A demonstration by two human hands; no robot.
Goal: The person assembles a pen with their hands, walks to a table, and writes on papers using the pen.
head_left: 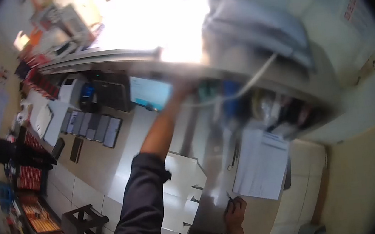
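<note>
My left hand (184, 86), at the end of a dark-sleeved arm, reaches up under the edge of a bright raised counter (121, 62). It is smeared by motion and glare, and its fingers cannot be made out. Just left of it stands a white and teal sheet or box (150, 92). My right hand (236, 212) rests on the desk edge, its fingers curled round a thin dark pen (230, 199). Printed papers (262, 166) lie to the upper right of that hand, with a dark slim object (234, 154) beside them.
A row of phone-like dark devices (91, 127) lies on the desk at left, near a white machine (71, 92). A grey bundle (258, 28) sits on the counter, with a pale cable (259, 76) hanging down. A dark stool (85, 222) and a display rack (34, 213) stand lower left.
</note>
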